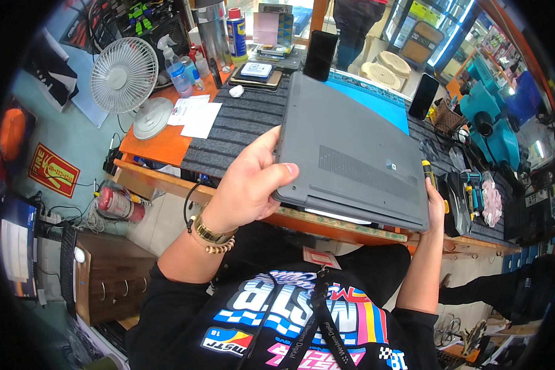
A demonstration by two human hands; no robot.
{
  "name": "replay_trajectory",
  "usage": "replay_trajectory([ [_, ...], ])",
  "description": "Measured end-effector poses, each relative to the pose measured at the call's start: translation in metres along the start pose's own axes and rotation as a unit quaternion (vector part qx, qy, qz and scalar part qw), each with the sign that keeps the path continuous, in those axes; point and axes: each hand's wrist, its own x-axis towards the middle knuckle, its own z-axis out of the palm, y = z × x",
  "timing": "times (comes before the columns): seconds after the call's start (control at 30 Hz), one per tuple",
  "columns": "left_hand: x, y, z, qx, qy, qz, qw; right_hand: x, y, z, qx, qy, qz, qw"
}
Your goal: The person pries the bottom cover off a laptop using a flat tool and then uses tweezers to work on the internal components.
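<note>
The view is bright, its edges bent.

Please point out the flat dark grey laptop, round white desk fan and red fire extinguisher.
Flat dark grey laptop (355, 155): head view, on its underside.
Round white desk fan (124, 75): head view, front grille.
Red fire extinguisher (118, 205): head view, cylinder body.

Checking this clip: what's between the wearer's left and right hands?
The grey laptop, vented side showing, spans the stretch from the left hand to the right hand, as the head view shows.
</note>
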Motion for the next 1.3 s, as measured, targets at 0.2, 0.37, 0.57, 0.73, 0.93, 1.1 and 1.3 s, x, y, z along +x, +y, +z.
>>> replay_trajectory([
  [0.2,0.000,-0.001,-0.008,0.027,-0.026,-0.037,0.999,-0.006,0.000,-0.004,0.063,-0.018,-0.001,0.998],
  [0.37,-0.001,0.004,0.000,0.020,-0.014,-0.063,0.998,-0.004,0.002,-0.005,0.059,-0.014,-0.001,0.998],
  [0.57,-0.003,0.002,-0.003,-0.015,-0.023,-0.068,0.997,-0.008,-0.002,0.000,0.072,-0.037,0.004,0.997],
  [0.73,-0.006,0.003,-0.004,-0.071,-0.035,-0.069,0.994,-0.004,0.000,-0.009,0.096,-0.050,0.015,0.994],
  [0.93,-0.008,0.008,0.007,-0.051,-0.025,-0.063,0.996,-0.004,0.000,-0.009,0.109,-0.050,0.023,0.993],
  [1.1,-0.009,0.015,0.017,-0.028,-0.017,-0.060,0.998,0.000,0.004,-0.016,0.119,-0.056,0.026,0.991],
  [1.3,-0.009,0.017,0.021,0.012,-0.009,-0.040,0.999,0.000,0.003,-0.015,0.104,-0.061,0.022,0.992],
])
